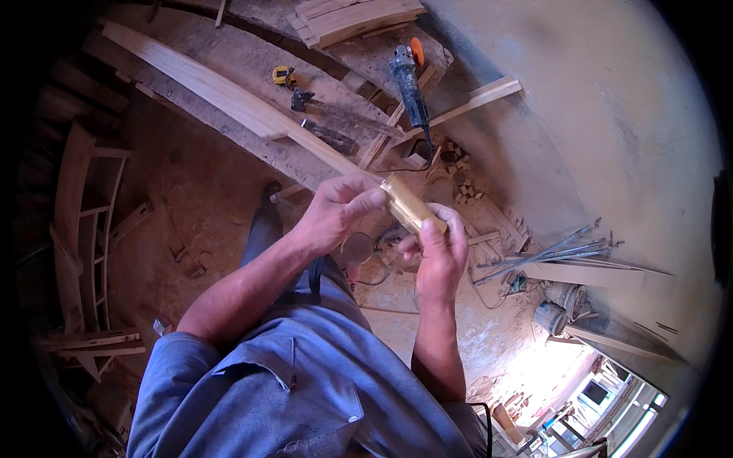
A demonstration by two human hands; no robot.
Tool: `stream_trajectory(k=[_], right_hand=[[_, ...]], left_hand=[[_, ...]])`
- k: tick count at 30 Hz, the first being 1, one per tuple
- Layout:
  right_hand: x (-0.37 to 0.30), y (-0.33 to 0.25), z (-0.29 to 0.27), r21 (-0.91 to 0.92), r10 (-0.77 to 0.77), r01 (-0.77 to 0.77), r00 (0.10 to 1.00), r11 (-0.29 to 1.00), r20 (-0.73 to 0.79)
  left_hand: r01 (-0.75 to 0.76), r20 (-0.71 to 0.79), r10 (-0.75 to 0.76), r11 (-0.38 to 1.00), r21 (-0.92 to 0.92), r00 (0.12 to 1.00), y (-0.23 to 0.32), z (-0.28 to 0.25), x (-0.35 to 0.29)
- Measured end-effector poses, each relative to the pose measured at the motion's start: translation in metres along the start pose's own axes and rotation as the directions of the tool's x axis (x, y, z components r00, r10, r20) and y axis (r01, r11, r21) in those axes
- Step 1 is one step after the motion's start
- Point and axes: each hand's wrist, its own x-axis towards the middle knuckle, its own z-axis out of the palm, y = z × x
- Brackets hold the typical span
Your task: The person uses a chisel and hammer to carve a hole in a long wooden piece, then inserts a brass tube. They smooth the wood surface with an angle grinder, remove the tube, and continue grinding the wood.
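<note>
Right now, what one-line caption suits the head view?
Left hand and right hand hold a gold cylinder before a dusty, tool-strewn workbench.

Beyond the left hand (336,210), a dusty plank workbench (229,53) is covered by a long pale board (206,88), a yellow tape measure (284,75) and a hammer (351,116). Curved wooden pieces (366,19) are stacked at its far side. Past the right hand (439,248), an angle grinder (411,88) is laid at the bench's end; the dust-coated floor (214,175) below is littered with small wood offcuts (464,189).
</note>
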Motion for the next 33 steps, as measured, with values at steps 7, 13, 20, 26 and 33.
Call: stream_trajectory(k=[7,13,20,26,33], right_hand=[[0.003,0.004,-0.016,0.267,0.309,-0.309,0.95,0.913,0.042],[0.0,0.006,-0.005,0.211,0.138,-0.125,0.989,0.97,-0.051],[-0.003,0.006,-0.016,0.257,0.268,-0.26,0.963,0.931,0.002],[-0.002,0.008,-0.016,0.327,0.335,-0.321,0.942,0.889,0.013],[-0.002,0.006,-0.014,0.338,0.368,-0.348,0.93,0.874,0.006]], left_hand=[[-0.088,0.122,0.078,0.993,0.084,0.99,-0.009,-0.003,-0.001],[-0.036,0.112,0.017,0.986,0.162,0.994,-0.006,-0.003,-0.005],[0.033,0.048,-0.04,0.99,0.135,0.998,-0.001,-0.001,-0.012],[-0.025,0.024,0.022,0.991,0.135,0.999,-0.013,-0.008,-0.011],[-0.035,-0.012,0.037,0.99,0.137,0.999,-0.021,-0.013,-0.009]])
